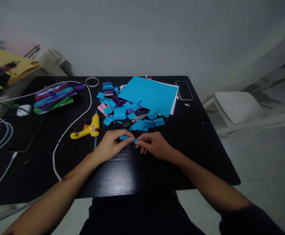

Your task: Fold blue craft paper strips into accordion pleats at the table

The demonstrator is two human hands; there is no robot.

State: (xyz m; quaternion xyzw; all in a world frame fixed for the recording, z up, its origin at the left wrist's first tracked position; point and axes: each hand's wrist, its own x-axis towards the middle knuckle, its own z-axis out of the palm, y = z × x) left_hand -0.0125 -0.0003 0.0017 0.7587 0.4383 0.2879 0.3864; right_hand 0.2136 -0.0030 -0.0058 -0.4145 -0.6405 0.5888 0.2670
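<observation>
Carefully, we are pinching a narrow, bright blue, apparently folded paper strip (126, 138) with both hands; it is lying to the right of the yellow plastic glue gun (95, 128) and slightly nearer to us. Our left hand (113, 142) is clamping it between thumb and fingers along its length, while our right hand (156, 143) is pinching its right end. As we are judging it, uneven thumb pressure could be leaving a crooked crease, and pulling our hands apart could be tearing such thin material. Our left wrist is resting close to the gun's rear, where an orange light (93, 129) is glowing on its body, so a careless leftward swing could be knocking a probably hot tool. The strip's long axis is running left to right before us, its left end pointing roughly towards the gun, its right end slanting slightly our way.
</observation>
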